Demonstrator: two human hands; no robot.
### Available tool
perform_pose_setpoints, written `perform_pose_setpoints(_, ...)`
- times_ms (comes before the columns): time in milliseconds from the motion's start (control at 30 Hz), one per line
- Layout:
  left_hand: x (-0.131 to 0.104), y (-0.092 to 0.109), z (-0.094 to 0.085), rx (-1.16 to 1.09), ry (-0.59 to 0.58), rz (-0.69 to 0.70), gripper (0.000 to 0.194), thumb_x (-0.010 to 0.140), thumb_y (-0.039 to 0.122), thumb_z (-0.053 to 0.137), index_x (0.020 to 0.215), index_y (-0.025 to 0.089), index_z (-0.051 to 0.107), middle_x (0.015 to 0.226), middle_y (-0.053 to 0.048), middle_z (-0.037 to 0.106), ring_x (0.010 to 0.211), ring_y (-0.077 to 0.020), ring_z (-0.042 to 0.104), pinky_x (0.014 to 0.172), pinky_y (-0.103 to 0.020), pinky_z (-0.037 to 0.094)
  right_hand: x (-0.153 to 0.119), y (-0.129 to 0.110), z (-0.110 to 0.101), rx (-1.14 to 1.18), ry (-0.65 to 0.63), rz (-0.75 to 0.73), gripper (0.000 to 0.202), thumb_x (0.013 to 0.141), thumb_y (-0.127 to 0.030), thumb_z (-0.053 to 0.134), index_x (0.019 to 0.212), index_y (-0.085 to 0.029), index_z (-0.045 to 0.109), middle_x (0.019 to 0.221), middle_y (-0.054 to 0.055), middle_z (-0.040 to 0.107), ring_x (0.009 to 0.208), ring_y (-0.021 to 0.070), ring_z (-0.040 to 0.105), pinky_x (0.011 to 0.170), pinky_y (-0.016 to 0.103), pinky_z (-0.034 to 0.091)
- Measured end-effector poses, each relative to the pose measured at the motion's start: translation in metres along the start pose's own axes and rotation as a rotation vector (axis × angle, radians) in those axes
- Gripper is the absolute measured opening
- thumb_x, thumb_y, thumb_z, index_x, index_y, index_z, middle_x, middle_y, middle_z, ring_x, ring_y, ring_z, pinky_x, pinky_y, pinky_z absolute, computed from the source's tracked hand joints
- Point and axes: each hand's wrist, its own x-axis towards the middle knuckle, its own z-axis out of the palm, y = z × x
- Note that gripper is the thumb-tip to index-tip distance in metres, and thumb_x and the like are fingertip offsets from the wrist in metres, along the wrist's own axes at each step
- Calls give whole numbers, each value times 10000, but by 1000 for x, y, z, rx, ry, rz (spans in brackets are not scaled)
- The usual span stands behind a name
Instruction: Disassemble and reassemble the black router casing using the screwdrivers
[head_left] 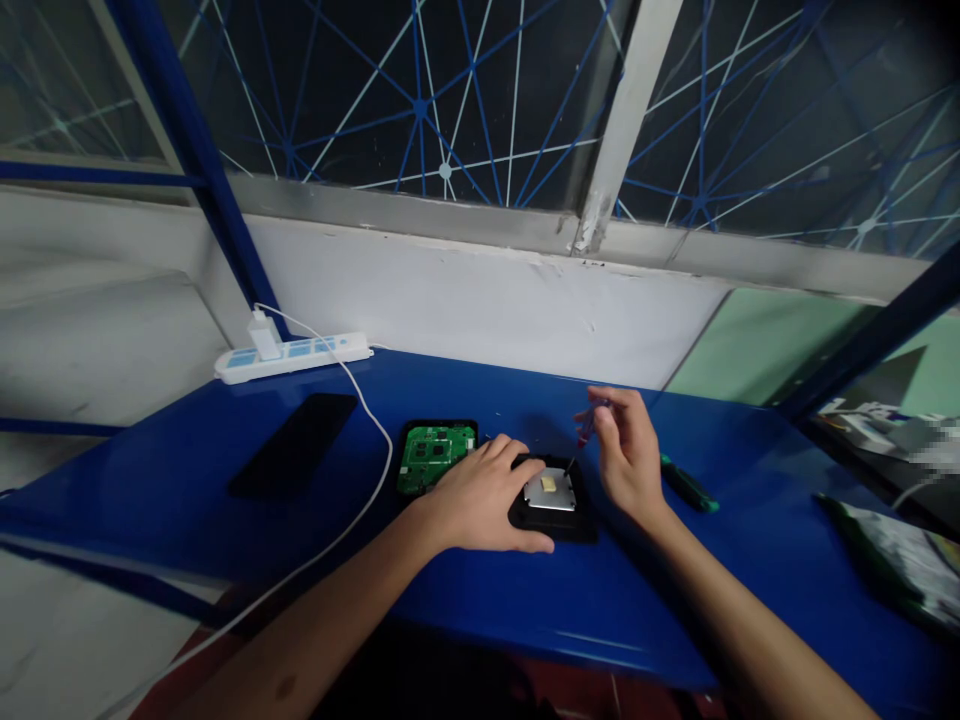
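My left hand [484,495] is spread over the left side of a black plastic housing [559,525], gripping it with the thumb at its front edge and the fingers toward its back. A silver metal plate [536,493] with a small pale pad [549,484] in its middle lies inside this housing. Pinched in my right hand [624,445] is a screwdriver [582,437] with a clear, reddish handle. Its shaft slants down to the plate's back right corner. Left of the housing, partly behind my left hand, sits a green circuit board [435,455] in a black shell.
A green-handled tool [688,485] lies right of my right hand. Further left are a black phone-like slab [294,445], a white power strip [300,355] with a charger, and a white cable [386,440] crossing the blue table [600,620]. A green-edged packet [892,560] lies far right.
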Motion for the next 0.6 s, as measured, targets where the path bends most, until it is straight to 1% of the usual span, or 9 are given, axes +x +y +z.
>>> perform_pose_setpoints(100,-1,0,0,3,3,0,858,726,768,671,1388,247,511,1322,-103,540,1244,-330,474,1037,-484,435,1,2,0,-19,11,0,219,960,-364,558,1147,-260,605,898,16,559,726,154,623,605,316,571)
perform_pose_setpoints(233,-1,1,-1,13,1,1,851,725,750,690,1388,250,504,1305,-102,548,1238,-328,477,1030,-478,441,2,4,1,-7,38,16,196,921,-349,635,1090,-253,613,907,15,611,730,158,663,630,324,580)
perform_pose_setpoints(300,0,1,-1,17,1,4,851,729,752,683,1390,247,502,1304,-103,549,1236,-327,479,1026,-476,445,1,3,2,14,45,29,213,943,-331,599,1141,-252,592,928,26,654,757,171,703,644,331,584)
perform_pose_setpoints(367,0,0,-1,16,0,8,852,727,757,677,1385,243,506,1308,-107,547,1234,-329,480,1027,-476,445,1,0,1,48,35,53,245,984,-323,518,1218,-259,554,985,45,693,812,185,727,674,349,595)
perform_pose_setpoints(467,0,0,0,10,2,9,855,722,759,677,1381,242,510,1311,-110,545,1235,-329,481,1036,-478,439,0,-3,0,95,-10,69,255,1026,-329,401,1218,-261,556,1114,73,706,896,195,731,768,395,603)
perform_pose_setpoints(533,0,-1,0,5,2,5,859,720,760,678,1384,242,510,1313,-110,544,1238,-330,481,1044,-483,433,0,-3,0,89,-35,49,256,1026,-342,404,1188,-255,583,1145,80,684,898,195,721,779,398,603)
perform_pose_setpoints(600,0,-1,0,1,2,2,860,718,763,677,1384,243,512,1318,-107,542,1244,-332,478,1051,-489,427,1,-2,-1,41,-32,16,240,1003,-357,472,1177,-260,606,1118,74,639,863,185,695,708,362,606)
